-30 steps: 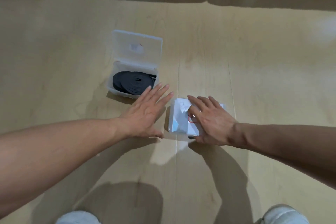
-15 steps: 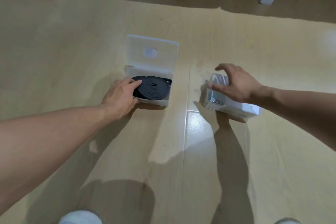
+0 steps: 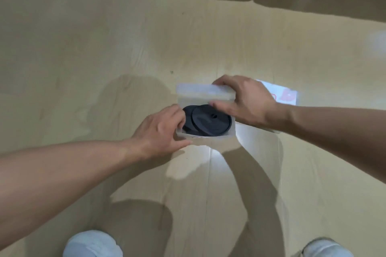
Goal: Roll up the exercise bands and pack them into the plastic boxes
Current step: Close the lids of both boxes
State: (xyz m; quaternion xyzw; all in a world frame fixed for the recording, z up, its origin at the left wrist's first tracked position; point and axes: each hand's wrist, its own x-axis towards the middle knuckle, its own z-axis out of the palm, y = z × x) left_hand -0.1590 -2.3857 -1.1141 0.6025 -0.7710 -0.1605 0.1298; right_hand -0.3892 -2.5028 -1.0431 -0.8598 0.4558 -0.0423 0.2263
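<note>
While L hand (image 3: 160, 129) steadies box (image 3: 208, 137), R hand (image 3: 248, 102) grips lid (image 3: 200, 89).

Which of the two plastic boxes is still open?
The nearer box with the rolled black bands; both hands hold it, lid half raised. The other box, behind the right hand, is shut.

No legible text anywhere

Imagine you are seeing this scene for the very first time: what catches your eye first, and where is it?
At the centre, a clear plastic box on the pale wooden floor holds black rolled exercise bands. The left hand grips the box's near left corner, while the right hand pinches the half-lowered lid. Behind the right hand, a second box lies partly hidden.
</note>
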